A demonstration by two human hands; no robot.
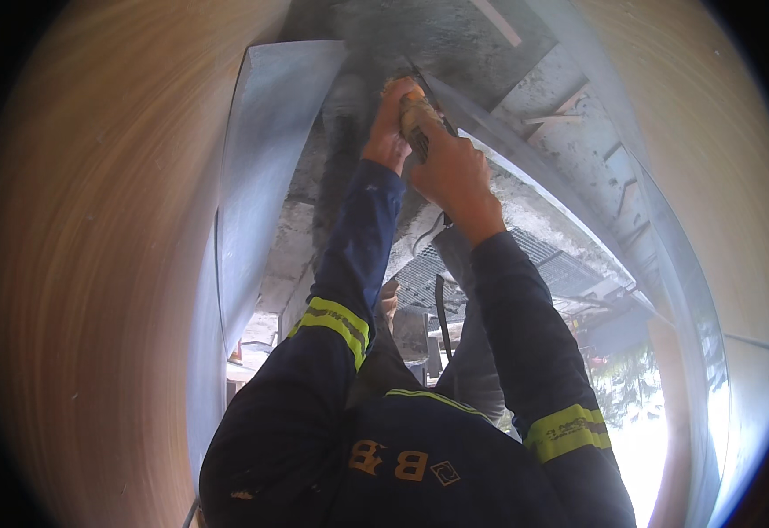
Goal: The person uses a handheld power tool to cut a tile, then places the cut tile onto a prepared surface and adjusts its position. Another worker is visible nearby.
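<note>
Both of my hands are closed around a dusty power tool (414,121) with an orange front end, which looks like an angle grinder. My left hand (388,128) wraps its front part, and my right hand (457,176) grips the body farther back. A thin dark edge, perhaps its disc, shows past the fingers beside a grey slab edge; whether they touch is unclear. Grey dust blurs the area around the tool's front. A dark cord (443,304) hangs below my right hand.
A pale grey panel (279,123) stands to the left of my arms. On the right runs a long slab with a bright edge (552,198), with wooden strips (560,119) beyond it. Metal grating (415,282) lies below, near a grey bucket-like container (412,334).
</note>
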